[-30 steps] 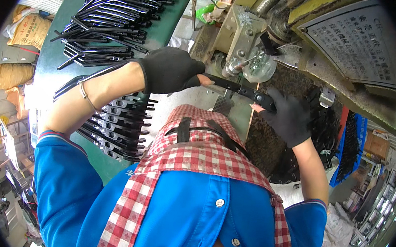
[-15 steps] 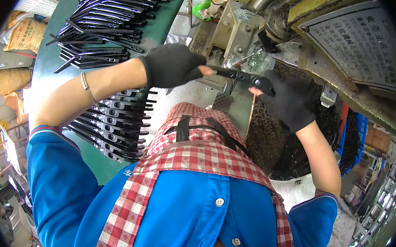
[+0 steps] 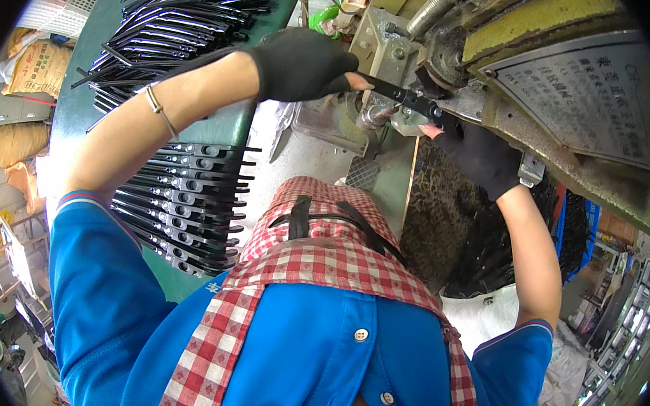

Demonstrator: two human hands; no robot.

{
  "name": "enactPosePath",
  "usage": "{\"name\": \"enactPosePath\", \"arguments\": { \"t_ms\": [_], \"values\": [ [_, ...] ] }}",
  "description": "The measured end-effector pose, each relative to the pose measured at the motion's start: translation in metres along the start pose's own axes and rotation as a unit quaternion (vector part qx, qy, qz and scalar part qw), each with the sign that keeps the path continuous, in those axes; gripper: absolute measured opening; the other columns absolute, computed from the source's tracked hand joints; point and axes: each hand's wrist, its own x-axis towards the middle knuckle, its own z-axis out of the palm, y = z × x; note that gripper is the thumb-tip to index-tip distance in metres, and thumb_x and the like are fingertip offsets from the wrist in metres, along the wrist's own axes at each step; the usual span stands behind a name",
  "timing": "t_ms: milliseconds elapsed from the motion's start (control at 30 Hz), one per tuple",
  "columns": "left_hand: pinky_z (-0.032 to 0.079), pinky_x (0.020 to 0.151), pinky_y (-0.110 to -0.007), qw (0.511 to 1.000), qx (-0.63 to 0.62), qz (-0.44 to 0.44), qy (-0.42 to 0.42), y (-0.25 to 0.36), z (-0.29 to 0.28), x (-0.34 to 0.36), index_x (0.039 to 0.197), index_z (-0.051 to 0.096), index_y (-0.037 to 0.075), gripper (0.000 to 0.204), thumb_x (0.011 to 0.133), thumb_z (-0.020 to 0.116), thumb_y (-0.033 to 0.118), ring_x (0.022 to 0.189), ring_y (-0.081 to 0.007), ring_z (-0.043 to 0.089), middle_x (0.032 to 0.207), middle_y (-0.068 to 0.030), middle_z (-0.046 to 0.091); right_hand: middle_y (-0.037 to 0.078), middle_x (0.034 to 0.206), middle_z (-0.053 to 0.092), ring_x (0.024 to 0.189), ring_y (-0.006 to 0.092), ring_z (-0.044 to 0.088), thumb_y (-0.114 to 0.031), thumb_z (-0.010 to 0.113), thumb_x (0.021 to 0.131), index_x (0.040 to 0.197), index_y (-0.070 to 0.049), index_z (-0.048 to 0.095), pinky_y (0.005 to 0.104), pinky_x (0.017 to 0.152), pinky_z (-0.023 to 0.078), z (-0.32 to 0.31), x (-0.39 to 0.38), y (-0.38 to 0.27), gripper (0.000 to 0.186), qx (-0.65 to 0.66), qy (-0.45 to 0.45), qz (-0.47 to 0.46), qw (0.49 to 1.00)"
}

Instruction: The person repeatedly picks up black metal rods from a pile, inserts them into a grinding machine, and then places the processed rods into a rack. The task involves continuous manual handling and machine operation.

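A slim black metal part [image 3: 400,93] with holes along it spans the gap between my two hands, beside the machine. My left hand [image 3: 300,67], in a black glove with bare fingertips showing, is closed on its left end. At the other end, my right hand [image 3: 477,153], gloved alike, grips the part near its wider, holed section. A cylindrical metal post [image 3: 375,116] of the machine stands just below the part. My palms and most of my fingers are hidden by the gloves and the angle.
The machine [image 3: 531,133], with a metal plate, fills the upper right. On the green table [image 3: 75,112] lie a heap of bent black tubes [image 3: 194,22] and a row of black holed parts [image 3: 182,211]. At right are dark pieces by a blue container [image 3: 590,225].
Both hands have moved farther from my body with the black part, up toward the machine. The part now slants more, its left end higher.
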Motion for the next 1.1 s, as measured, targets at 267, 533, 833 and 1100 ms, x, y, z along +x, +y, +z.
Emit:
{"name": "enactPosePath", "arguments": {
  "t_ms": [267,533,833,1100],
  "values": [
    [0.049,0.07,-0.047,0.998,0.027,0.024,-0.049,-0.012,0.0,0.019,0.087,0.063,0.006,0.045,0.095,0.044,0.047,0.071,-0.0383,0.063,0.071,-0.0194,0.062,0.016,0.082,0.066,0.078,0.0332,0.065,-0.057,0.064,0.078,0.099,-0.008,0.066,0.0399,0.07,0.049,0.022,0.004,0.007,0.053,-0.035,-0.018,0.06,0.997],
    [0.051,0.068,-0.043,0.993,0.088,0.075,0.01,-0.004,0.024,0.022,0.099,0.059,0.012,0.031,0.089,0.058,0.041,0.077,-0.033,0.066,0.079,-0.0137,0.065,0.019,0.085,0.066,0.08,0.0354,0.065,-0.057,0.065,0.077,0.104,-0.009,0.065,0.0433,0.072,0.05,0.001,0.008,-0.013,0.055,-0.1,-0.049,0.084,0.99],
    [0.051,0.067,-0.043,0.993,0.115,-0.008,-0.01,-0.007,0.028,0.011,0.098,0.06,0.013,0.023,0.086,0.061,0.032,0.076,-0.032,0.066,0.078,-0.012,0.065,0.012,0.09,0.063,0.082,0.0311,0.061,-0.019,0.076,0.074,0.096,-0.007,0.062,0.0398,0.076,0.048,0.044,-0.008,-0.01,0.029,-0.051,0.315,-0.108,0.942],
    [0.05,0.067,-0.044,0.997,0.077,0.003,0.027,-0.029,0.026,-0.002,0.103,0.056,0.012,0.029,0.083,0.064,0.031,0.077,-0.032,0.066,0.077,-0.0114,0.064,0.008,0.075,0.061,0.073,0.0253,0.06,-0.007,0.063,0.081,0.083,-0.005,0.06,0.0339,0.072,0.047,0.099,-0.04,-0.019,0.004,0.168,0.096,-0.139,0.971]
  ]
}}
